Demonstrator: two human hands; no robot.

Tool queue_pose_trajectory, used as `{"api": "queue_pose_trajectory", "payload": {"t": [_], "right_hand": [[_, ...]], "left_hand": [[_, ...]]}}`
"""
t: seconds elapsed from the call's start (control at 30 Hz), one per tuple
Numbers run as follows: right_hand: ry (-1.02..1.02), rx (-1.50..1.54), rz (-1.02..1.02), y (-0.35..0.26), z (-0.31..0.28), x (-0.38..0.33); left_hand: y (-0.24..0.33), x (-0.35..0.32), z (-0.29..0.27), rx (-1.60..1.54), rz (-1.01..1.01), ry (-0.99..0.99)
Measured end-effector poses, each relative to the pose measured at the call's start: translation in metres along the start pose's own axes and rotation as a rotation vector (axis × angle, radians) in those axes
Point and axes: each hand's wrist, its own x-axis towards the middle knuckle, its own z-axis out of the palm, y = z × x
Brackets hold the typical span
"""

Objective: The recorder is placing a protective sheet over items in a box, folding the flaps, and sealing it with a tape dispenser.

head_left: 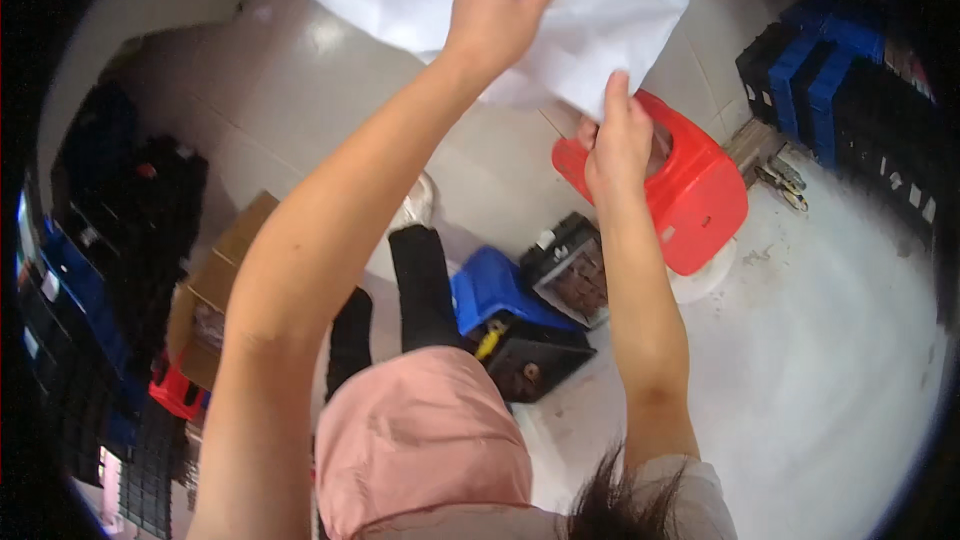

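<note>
Seen from above, a person's bare arms stretch forward over a tiled floor (330, 80). The left hand (497, 12) is closed in a fist, gripping a large, creased white sheet (610, 15); the right hand (618, 140) pinches its near corner, thumb on top. The sheet spreads ahead of both hands, partly above a red stool (705, 205). Blue and black bins (497, 285) stand nearer the body.

Floor (330, 90): pale, glossy tile, dark smudges at right. Directly on it: red plastic stool (703, 212), blue bin (490, 280), black bins (545, 256); crates (850, 105) along right side.
</note>
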Motion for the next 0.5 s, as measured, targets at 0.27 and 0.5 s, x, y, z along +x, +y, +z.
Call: {"api": "queue_pose_trajectory", "payload": {"t": [0.27, 0.5], "right_hand": [[0.111, -0.225, 0.282, 0.078, -0.033, 0.015], [0.504, -0.77, -0.304, 0.097, -0.028, 0.052]], "left_hand": [[0.033, 0.057, -0.026, 0.171, 0.029, 0.03], [0.063, 0.07, -0.031, 0.206, 0.457, -0.026]]}}
